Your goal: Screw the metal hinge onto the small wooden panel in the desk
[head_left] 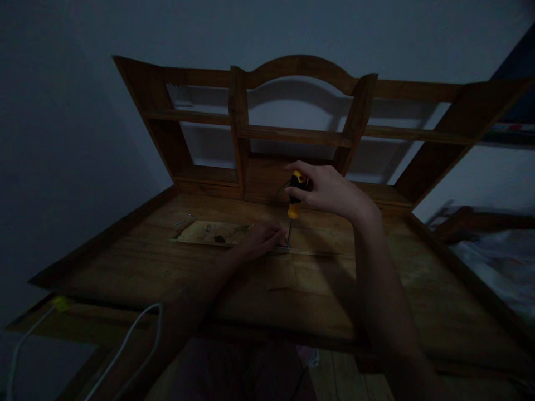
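Nr the ctr of the wooden desktop (309, 295), roughly midway betw. front and back edges, a screwdriver (294, 197) w/ a yellow-and-black handle stands almost upright, tip down. The person's right hand (328, 189) grips its handle from above, fingers wrapped round. The left hand (264, 239) lies low on the surface, fingers bunched just beside the tip; can't tell if it pinches anything. Under the tip runs a narrow pale strip (281, 249), partly hidden by the left hand. Left of that hand is a long, stained, yellowish patch (196, 230), recess or board unclear, w/ a dark blotch on it. Two small thin bits (179, 223) lie nr its left end. Along the back edge rises a shelf unit (292, 134); by the front-left corner, a yellow item (62, 303) w/ white cable (159, 314) nearby.
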The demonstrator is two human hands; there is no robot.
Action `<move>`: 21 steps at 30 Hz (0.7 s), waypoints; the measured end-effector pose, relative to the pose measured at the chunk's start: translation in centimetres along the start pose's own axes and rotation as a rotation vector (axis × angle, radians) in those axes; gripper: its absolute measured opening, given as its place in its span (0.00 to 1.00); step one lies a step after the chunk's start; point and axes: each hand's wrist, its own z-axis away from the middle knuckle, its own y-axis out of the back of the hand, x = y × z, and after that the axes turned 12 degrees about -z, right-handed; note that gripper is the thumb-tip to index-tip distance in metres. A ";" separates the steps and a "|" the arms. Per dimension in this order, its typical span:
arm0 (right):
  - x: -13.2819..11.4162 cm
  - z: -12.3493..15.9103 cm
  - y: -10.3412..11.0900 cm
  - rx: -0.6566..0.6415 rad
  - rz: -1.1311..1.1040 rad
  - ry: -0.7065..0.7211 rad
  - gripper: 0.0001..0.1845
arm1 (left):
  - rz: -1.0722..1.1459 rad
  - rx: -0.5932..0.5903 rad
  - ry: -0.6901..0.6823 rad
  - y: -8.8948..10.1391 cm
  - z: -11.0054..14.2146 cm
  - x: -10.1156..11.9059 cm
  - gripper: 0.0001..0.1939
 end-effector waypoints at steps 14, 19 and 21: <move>0.3 0.1 0.3 -0.069 -0.069 0.012 0.28 | 0.034 -0.002 -0.019 -0.4 -0.3 -0.5 0.31; 0.4 0.2 0.3 -0.063 -0.081 0.021 0.28 | 0.022 -0.011 -0.013 -0.3 -0.3 -0.5 0.31; 0.4 0.2 0.4 -0.050 -0.089 0.030 0.27 | 0.030 -0.005 -0.018 -0.2 -0.3 -0.4 0.32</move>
